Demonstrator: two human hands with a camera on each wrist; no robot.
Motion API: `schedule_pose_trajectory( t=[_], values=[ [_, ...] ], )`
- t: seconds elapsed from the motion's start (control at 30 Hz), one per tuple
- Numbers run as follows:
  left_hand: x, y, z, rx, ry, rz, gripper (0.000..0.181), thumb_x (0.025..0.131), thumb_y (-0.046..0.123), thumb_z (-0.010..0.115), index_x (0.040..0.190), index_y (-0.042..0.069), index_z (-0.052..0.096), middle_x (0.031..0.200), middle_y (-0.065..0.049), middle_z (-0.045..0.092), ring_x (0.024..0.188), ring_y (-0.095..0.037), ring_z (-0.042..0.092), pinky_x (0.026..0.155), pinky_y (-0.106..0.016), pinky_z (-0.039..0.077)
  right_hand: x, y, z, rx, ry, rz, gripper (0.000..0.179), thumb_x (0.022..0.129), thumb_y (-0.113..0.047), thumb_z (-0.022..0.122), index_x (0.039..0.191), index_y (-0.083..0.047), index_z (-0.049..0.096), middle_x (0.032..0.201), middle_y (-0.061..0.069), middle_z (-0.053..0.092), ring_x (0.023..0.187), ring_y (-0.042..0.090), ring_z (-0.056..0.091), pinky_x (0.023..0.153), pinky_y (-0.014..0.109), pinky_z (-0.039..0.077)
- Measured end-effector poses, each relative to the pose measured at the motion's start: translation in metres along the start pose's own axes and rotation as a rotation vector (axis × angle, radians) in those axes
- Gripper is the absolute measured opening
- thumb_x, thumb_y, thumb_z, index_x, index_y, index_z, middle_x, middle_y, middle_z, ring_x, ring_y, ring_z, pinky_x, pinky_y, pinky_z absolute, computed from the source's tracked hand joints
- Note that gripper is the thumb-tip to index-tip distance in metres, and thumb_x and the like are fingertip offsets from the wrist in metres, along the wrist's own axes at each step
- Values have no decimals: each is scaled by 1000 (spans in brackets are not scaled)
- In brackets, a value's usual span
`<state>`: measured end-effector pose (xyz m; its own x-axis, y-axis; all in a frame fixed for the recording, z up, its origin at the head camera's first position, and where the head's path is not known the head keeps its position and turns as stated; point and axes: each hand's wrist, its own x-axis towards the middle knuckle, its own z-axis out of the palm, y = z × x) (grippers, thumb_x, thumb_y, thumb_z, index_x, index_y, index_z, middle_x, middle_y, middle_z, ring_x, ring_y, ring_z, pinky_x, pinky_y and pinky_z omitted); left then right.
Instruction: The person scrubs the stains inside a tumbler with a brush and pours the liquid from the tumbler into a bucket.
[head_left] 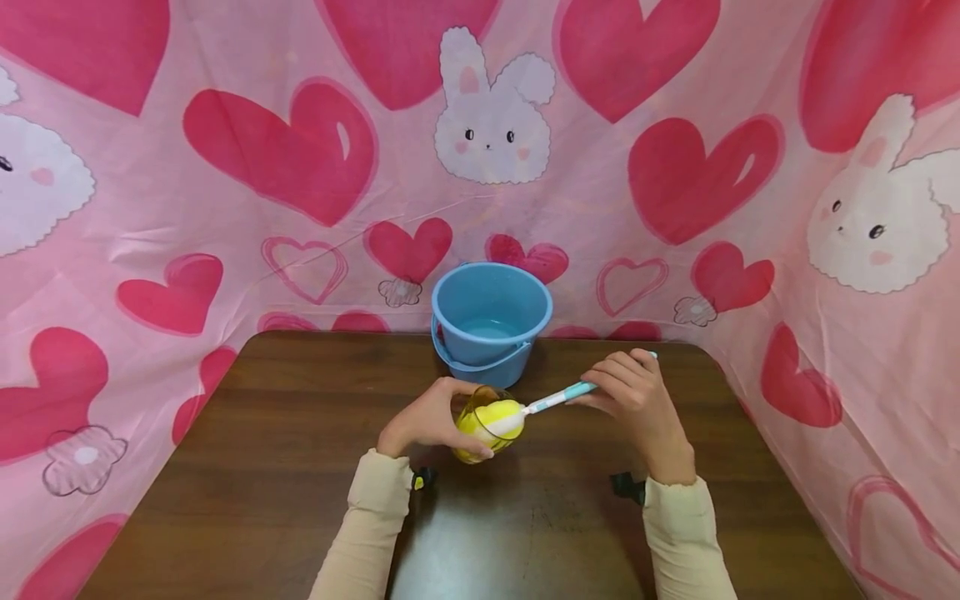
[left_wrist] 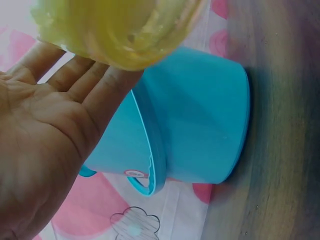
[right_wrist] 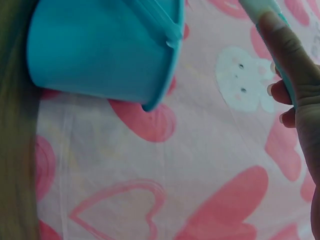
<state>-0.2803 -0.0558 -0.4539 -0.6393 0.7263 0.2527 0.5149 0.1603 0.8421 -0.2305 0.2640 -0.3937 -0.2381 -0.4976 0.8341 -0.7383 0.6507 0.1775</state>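
Observation:
In the head view my left hand [head_left: 431, 417] grips a yellow-tinted clear glass [head_left: 467, 446], tilted with its mouth toward the right. The left wrist view has the fingers under the amber glass [left_wrist: 140, 40]. My right hand [head_left: 633, 396] holds the blue-and-white handle [head_left: 558, 396] of a sponge brush. Its yellow-and-white sponge head [head_left: 504, 414] sits inside the glass mouth. In the right wrist view the thumb lies along the handle [right_wrist: 260, 7], with fingers curled behind it; the sponge end is outside that view.
A blue bucket [head_left: 491, 325] with its handle hanging down stands at the back of the brown wooden table [head_left: 300, 433], just beyond the glass. Behind it hangs a pink cloth [head_left: 585, 208] with hearts and rabbits. Dark straps [head_left: 628, 487] show at the wrists.

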Motion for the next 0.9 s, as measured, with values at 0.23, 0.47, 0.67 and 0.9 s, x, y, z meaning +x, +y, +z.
schedule_pose_trajectory(
  t=[0.23,0.47,0.67,0.9],
  values=[
    [2,5,3,-90,-34,-4,65,71,34,93,129,23,68,120,7,70,111,-18,62,92,-36,58,1,10,-12,16,92,-37,49,89,-51,68,76,-4,73,69,4,69,63,20,59,76,42,33],
    [3,11,4,-88,-61,15,65,72,30,92,131,21,66,123,6,69,112,-19,61,91,-36,59,-3,13,-22,-3,112,-4,50,89,-52,68,77,-4,74,70,6,70,63,22,60,75,42,33],
    [4,13,5,-53,-50,-1,66,70,29,94,130,24,66,122,9,68,112,-17,60,91,-35,58,-4,13,-23,-14,153,8,49,88,-51,69,77,-4,75,70,7,70,63,23,59,74,43,33],
    [4,9,11,25,-51,-26,60,69,40,92,122,22,71,113,12,71,105,-14,60,86,-33,58,1,5,-7,1,57,-56,46,91,-49,67,80,-5,74,72,5,70,66,20,61,76,39,35]
  ],
)
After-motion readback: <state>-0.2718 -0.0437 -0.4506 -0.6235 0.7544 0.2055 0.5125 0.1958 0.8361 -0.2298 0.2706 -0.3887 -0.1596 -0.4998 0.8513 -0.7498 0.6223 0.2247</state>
